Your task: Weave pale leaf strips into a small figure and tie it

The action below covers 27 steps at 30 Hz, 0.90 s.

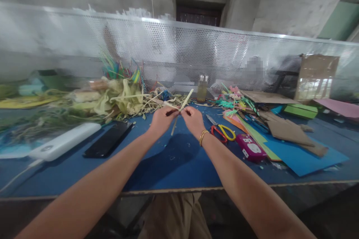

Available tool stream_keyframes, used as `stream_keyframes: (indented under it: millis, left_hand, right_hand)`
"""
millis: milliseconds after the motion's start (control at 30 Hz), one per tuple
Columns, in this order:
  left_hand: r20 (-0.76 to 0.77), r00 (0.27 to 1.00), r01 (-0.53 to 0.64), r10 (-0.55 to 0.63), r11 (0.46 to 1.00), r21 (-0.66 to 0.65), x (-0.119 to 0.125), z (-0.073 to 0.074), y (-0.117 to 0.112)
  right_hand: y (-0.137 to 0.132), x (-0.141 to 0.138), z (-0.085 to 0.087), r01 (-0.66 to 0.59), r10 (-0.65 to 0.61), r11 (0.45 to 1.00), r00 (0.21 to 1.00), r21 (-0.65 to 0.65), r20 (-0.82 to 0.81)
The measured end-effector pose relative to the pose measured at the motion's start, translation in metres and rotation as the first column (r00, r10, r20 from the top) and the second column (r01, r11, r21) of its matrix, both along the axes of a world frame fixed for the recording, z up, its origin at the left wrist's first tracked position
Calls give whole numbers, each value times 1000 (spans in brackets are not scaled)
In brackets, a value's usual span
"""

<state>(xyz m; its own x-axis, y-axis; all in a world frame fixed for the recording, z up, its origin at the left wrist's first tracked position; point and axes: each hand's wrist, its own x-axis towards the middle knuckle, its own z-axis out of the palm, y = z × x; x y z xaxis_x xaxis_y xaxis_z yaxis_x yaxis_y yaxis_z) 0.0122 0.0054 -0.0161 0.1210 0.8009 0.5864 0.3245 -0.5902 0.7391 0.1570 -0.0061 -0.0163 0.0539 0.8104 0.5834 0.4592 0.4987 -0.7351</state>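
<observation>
Both my hands meet over the middle of the blue table, fingertips pinched close together. Pale yellow-green strips [186,100], which look like corn husk or leaf, cross between them. One strip points up and right, another lies toward the left, and a narrow end hangs below the fingers. My left hand [162,120] is closed on the strips from the left. From the right, my right hand [194,118], with a gold bracelet [203,137] at its wrist, is closed on them too. The exact crossing point is partly covered by the fingertips.
Scissors [221,130] and a purple box [250,147] lie right of my hands, beside coloured paper [300,158] and cardboard [288,130]. At left are a black phone [109,140], a white corded device [66,142] and piled husks [123,95]. A bottle [202,89] stands before the perforated metal screen [179,52].
</observation>
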Motion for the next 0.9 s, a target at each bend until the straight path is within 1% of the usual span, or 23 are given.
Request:
stream_keyframes:
  millis: [133, 267, 533, 733, 833, 900]
  left_hand:
    - [151, 986, 79, -66, 994, -78, 2, -4, 4]
    - [217, 973, 98, -78, 992, -82, 2, -3, 4]
    - [256, 964, 78, -65, 996, -42, 3, -2, 3]
    - [216, 973, 94, -82, 994, -47, 2, -1, 2]
    - [186, 980, 80, -66, 994, -69, 1, -1, 3]
    - [176, 984, 19, -5, 997, -78, -1, -2, 5]
  right_hand:
    - [-1, -3, 1, -19, 19, 1000, 999, -4, -40]
    - [-1, -5, 1, -45, 46, 999, 995, 6, -92]
    - [-1, -6, 0, -68, 72, 997, 986, 26, -153]
    - [4, -6, -6, -77, 81, 997, 980, 31, -180]
    - [7, -4, -9, -97, 98, 995, 984, 15, -146]
    - [8, -1, -10, -45, 46, 999, 996, 19, -82]
